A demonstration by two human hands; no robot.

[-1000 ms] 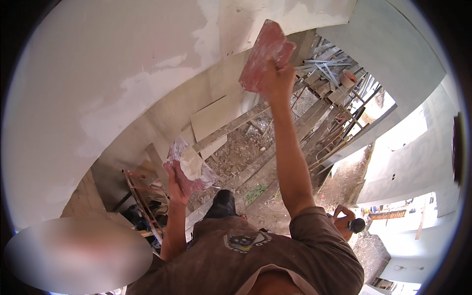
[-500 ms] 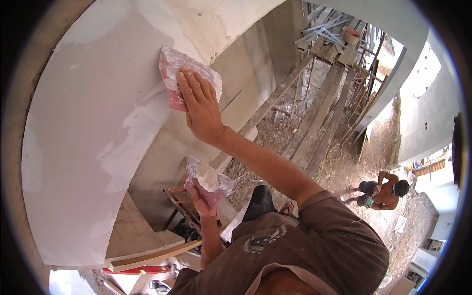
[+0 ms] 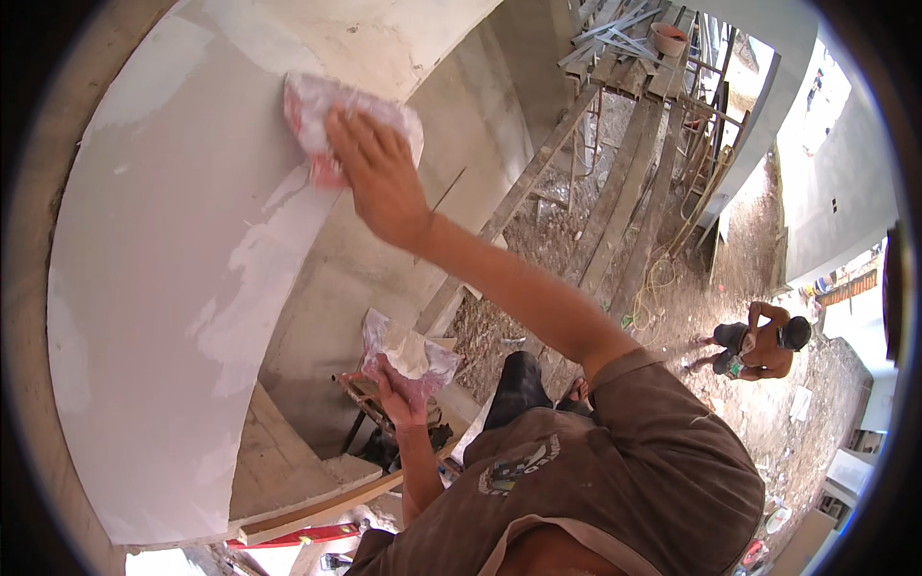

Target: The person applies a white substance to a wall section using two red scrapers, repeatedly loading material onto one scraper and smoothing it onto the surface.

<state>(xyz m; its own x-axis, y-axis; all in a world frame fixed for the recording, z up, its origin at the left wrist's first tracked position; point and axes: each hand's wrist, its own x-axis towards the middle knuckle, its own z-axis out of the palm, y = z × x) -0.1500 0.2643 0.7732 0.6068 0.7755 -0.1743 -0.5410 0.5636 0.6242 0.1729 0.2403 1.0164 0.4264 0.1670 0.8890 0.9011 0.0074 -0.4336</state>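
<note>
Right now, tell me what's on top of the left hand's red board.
A pale lump sits on the red board, with whitish smears beside it; the surface beneath the lump is hidden.

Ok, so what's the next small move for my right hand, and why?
Perhaps slide the red board in your right hand slightly along the pale surface: it appears to be right up against it, and white patches nearby look uneven. Your left hand holds another board bearing a lump of paste.
</note>
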